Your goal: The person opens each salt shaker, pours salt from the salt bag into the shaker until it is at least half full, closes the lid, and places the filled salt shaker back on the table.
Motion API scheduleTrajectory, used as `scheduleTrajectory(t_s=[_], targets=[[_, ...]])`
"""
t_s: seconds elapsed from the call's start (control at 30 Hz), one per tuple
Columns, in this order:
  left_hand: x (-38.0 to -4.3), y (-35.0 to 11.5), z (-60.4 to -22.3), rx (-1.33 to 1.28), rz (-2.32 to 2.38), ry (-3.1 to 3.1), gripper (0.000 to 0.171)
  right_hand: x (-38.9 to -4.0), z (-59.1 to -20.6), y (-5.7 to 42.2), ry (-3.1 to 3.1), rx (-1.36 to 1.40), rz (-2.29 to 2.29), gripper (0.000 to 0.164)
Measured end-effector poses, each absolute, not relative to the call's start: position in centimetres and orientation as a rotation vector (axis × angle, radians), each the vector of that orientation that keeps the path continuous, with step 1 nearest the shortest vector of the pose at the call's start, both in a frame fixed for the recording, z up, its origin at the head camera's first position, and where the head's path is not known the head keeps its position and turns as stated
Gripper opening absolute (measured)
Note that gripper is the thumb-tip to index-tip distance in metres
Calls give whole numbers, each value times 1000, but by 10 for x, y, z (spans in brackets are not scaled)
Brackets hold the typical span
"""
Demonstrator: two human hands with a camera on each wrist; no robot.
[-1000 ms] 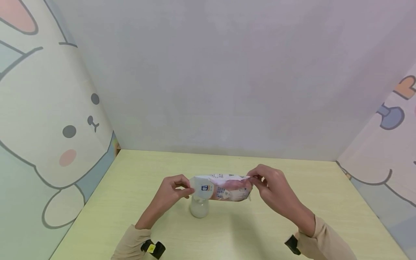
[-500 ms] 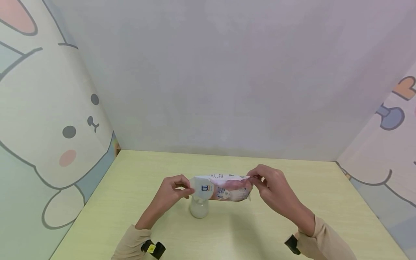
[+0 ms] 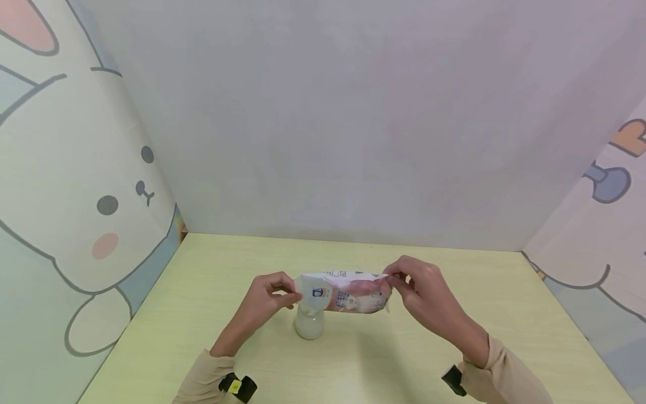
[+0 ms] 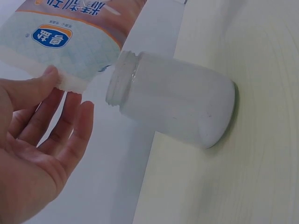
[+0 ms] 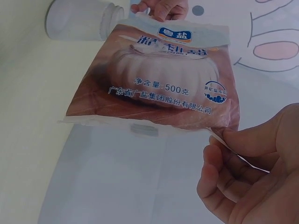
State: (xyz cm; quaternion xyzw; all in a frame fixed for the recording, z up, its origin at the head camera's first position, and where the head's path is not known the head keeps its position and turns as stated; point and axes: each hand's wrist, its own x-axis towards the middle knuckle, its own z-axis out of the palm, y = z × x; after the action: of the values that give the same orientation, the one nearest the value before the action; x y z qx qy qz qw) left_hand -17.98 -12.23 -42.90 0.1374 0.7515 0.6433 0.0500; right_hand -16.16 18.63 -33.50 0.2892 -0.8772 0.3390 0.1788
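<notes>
A bag of salt, printed in brown and pale blue, is held sideways above the table by both hands. My left hand pinches the pale end between thumb and fingers. At the opposite end, my right hand pinches a corner of the sealed edge. Below the pale end stands an uncapped clear glass jar with white contents. In the left wrist view, a corner of the salt bag is right at the mouth of the glass jar, with white salt between them.
The pale yellow table runs back to a plain grey wall. Side panels with a cartoon rabbit stand at left and right. Each forearm carries a black wrist strap over a beige sleeve.
</notes>
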Motion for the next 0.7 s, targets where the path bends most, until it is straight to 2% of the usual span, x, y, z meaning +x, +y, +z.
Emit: scheduleTrajectory(t_s=[0.7], targets=[[-179,-122,-429,426,1943,2324,14,-162,-335,186,-2465,822,960,33]])
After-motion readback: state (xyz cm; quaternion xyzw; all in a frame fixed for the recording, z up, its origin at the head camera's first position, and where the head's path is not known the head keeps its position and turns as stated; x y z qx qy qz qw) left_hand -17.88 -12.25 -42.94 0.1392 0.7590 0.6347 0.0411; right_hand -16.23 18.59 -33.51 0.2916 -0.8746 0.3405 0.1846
